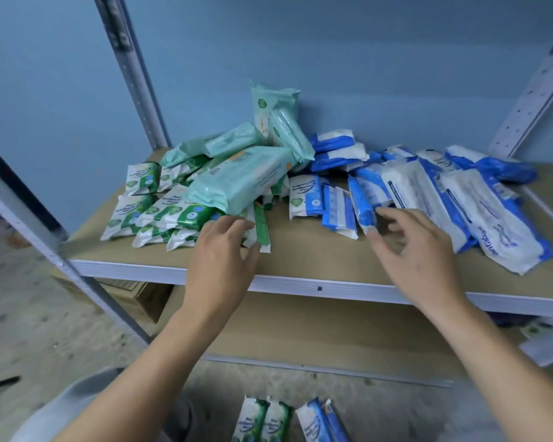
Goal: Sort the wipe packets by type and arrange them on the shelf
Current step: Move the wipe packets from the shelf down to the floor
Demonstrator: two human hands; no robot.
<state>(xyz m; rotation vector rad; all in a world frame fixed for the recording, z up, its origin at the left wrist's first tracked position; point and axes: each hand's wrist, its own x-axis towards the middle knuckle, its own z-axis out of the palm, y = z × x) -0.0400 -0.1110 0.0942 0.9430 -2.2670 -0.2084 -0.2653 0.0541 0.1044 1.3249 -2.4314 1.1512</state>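
We are seeing a sort that is under way but far from finished. We are taking the big mint packet (pixel 240 180), lying tilted on the heap on the shelf (pixel 300 263), as our marker. The small green packets (pixel 134 212) are piling up to its left and partly under it. The small blue packets (pixel 336 205) are leaning on edge just to its right, and the long blue-and-white packets (pixel 492 218) are sprawling further right. The colours are splitting into sides, but nothing is lying in neat rows. A few loose packets (pixel 278 419) are waiting on the floor well below it.

Our left hand (pixel 219 250) is reaching in just below the mint packet. Its fingers are loosely bent, with the tips touching a slim green packet (pixel 263 229) but not gripping it. Our right hand (pixel 419 250) is hovering to the right with fingers spread, holding nothing, its tips beside a blue packet. The wrappers are looking soft, glossy and crinkled.
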